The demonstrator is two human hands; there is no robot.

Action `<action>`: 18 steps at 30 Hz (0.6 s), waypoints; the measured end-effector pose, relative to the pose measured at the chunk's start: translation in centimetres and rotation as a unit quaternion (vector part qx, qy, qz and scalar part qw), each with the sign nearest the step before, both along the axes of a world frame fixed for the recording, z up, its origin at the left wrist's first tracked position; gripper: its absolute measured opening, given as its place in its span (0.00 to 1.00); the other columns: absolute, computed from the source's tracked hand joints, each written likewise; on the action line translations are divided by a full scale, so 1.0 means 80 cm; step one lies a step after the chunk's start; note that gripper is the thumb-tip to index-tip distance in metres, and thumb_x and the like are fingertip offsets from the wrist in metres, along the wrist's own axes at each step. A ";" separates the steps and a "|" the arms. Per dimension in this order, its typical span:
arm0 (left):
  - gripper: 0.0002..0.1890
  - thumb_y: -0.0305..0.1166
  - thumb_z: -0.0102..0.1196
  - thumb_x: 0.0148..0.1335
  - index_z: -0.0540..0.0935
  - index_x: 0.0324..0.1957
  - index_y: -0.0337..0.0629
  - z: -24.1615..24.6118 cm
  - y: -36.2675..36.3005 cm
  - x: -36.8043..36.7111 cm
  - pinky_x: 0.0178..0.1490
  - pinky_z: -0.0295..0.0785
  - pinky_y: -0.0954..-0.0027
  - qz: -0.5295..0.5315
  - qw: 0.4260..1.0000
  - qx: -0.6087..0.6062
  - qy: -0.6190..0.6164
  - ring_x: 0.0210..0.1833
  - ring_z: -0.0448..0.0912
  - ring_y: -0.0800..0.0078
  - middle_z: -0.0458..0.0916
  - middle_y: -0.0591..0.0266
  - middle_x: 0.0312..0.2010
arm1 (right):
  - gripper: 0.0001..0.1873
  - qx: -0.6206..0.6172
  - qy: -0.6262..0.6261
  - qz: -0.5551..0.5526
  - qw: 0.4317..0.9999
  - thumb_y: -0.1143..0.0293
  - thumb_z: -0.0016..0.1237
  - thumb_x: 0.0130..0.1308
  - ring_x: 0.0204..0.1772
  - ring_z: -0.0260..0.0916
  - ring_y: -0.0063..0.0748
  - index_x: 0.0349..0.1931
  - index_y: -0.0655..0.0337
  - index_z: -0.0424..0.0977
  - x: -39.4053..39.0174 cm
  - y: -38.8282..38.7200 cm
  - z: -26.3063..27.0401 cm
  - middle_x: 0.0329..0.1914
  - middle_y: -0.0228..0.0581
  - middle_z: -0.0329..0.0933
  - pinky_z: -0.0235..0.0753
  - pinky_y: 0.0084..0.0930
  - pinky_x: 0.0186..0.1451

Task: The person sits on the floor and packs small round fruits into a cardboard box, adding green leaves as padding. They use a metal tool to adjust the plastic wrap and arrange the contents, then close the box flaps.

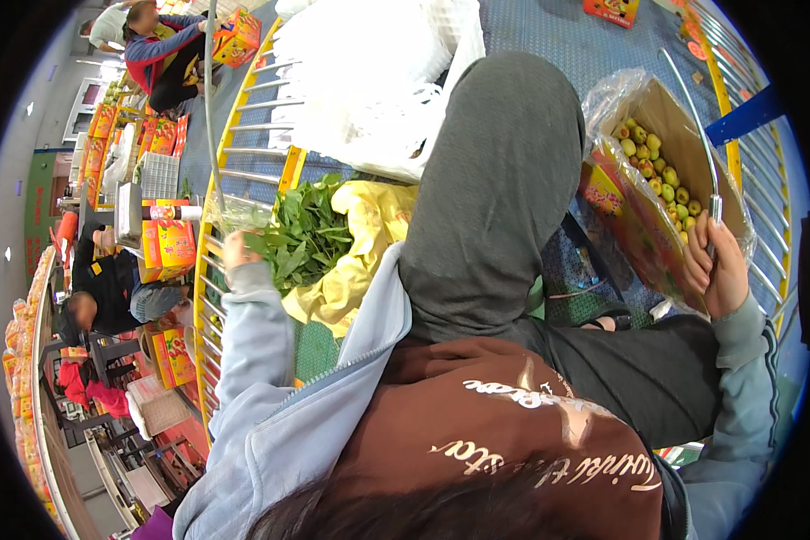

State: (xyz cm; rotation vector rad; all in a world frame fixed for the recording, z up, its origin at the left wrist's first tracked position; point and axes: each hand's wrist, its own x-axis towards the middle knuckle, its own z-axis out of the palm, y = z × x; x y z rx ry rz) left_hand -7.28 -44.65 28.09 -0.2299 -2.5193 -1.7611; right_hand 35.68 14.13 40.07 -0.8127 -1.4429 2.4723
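My right hand (721, 263) is closed around the silver handle of a thin metal rod with a hooked tip (698, 128), beside an open cardboard box (638, 229). The box is lined with clear plastic and holds small yellow-green and reddish fruit (661, 172). On the other side, my left hand (239, 251) is at the edge of green leafy sprigs (304, 236) and a clear plastic bag (243, 214); its fingers are partly hidden, so its grip is unclear. The leaves lie in a yellow cloth or sack (371, 209).
White plastic bags or liners (371, 74) are piled ahead of my knee. Yellow-framed metal rollers (260, 104) run along the left, with more rollers (769, 202) at the right. Beyond the left rollers are printed fruit cartons (169, 250), a person with a carton (165, 47) and a seated person (108, 297).
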 end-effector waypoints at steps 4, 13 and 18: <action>0.17 0.38 0.46 0.65 0.75 0.45 0.34 0.135 0.033 -0.021 0.36 0.73 0.76 0.135 0.973 -0.024 0.188 0.38 0.77 0.72 0.78 0.58 0.40 | 0.14 -0.013 0.002 -0.020 1.000 0.60 0.31 0.71 0.12 0.45 0.17 0.27 0.57 0.56 0.008 0.003 0.000 0.14 0.27 0.51 0.50 0.15 0.12; 0.14 0.42 0.47 0.64 0.74 0.48 0.49 0.310 0.297 -0.004 0.47 0.72 0.61 -0.208 0.892 0.401 -0.003 0.43 0.75 0.69 0.77 0.67 0.41 | 0.13 0.036 0.063 -0.071 0.995 0.61 0.33 0.69 0.13 0.48 0.17 0.26 0.56 0.58 0.024 0.024 0.029 0.12 0.26 0.51 0.50 0.16 0.14; 0.18 0.48 0.45 0.64 0.76 0.43 0.45 0.312 0.534 0.052 0.46 0.71 0.66 -0.600 0.648 0.409 -0.230 0.41 0.76 0.72 0.78 0.66 0.37 | 0.14 0.069 0.129 -0.141 0.979 0.61 0.31 0.71 0.14 0.46 0.15 0.26 0.56 0.59 0.050 0.051 0.049 0.13 0.24 0.49 0.48 0.14 0.15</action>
